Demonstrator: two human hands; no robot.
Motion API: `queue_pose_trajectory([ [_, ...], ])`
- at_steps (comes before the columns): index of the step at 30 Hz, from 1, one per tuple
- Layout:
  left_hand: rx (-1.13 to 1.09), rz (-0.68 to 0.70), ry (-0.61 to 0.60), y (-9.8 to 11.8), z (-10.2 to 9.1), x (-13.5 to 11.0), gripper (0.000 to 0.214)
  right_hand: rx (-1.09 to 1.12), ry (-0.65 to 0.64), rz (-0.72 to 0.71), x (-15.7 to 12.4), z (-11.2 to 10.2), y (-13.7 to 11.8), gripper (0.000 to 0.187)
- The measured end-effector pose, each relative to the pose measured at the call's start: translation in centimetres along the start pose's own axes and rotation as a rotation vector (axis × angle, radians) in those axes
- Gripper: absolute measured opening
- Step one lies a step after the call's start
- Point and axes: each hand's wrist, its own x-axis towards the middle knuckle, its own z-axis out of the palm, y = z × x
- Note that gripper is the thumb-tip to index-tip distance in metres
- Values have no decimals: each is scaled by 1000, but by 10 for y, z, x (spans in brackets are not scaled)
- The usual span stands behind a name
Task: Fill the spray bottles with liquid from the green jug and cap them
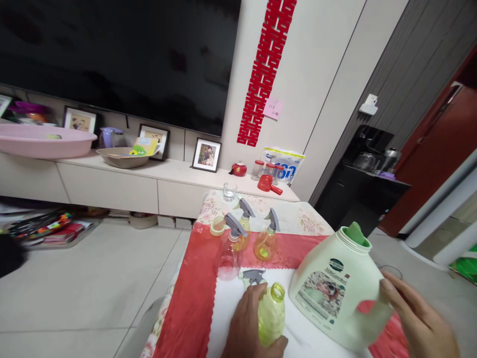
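Observation:
My left hand (pixel 251 323) is wrapped round a yellow-green plastic bottle (pixel 272 315), upright with its neck uncovered. My right hand (pixel 421 313) is at the handle of a pale green detergent jug (pixel 328 288), thumb against the handle's outer side; the other fingers are partly hidden. The jug's mouth is uncapped, with a green spout (pixel 356 233) inside. Behind my left hand lies a loose grey spray head (pixel 253 276). Beyond it stand a clear spray bottle (pixel 229 258), an amber spray bottle (pixel 266 243) and another spray bottle (pixel 246 223).
A white mat (pixel 223 303) and red cloth (pixel 182 298) cover the table. A pale round cap (pixel 217 226) and a glass cup (pixel 229 193) are farther back. On the low cabinet sit a red scoop (pixel 265 183), red-lidded jars (pixel 257 170) and a picture frame (pixel 206 155).

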Motion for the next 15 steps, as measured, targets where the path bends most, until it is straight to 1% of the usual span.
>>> queue_pose_trajectory([
  [3, 14, 36, -19, -2, -2, 2, 81, 129, -138, 123, 11, -4, 18, 78],
  [6, 19, 80, -21, -4, -3, 4, 80, 250, -319, 190, 17, -6, 38, 87],
  [8, 15, 88, 2, -5, -3, 4, 81, 289, -411, 241, 19, -4, 53, 86],
  [10, 11, 87, 13, -6, -1, 3, 82, 263, -443, 275, 21, -1, 68, 74],
  [12, 8, 89, 13, -6, 0, 3, 83, 224, -446, 273, 21, 5, 81, 63],
  [15, 4, 93, 16, -6, 0, 3, 83, 247, -449, 269, 21, 14, 92, 60],
])
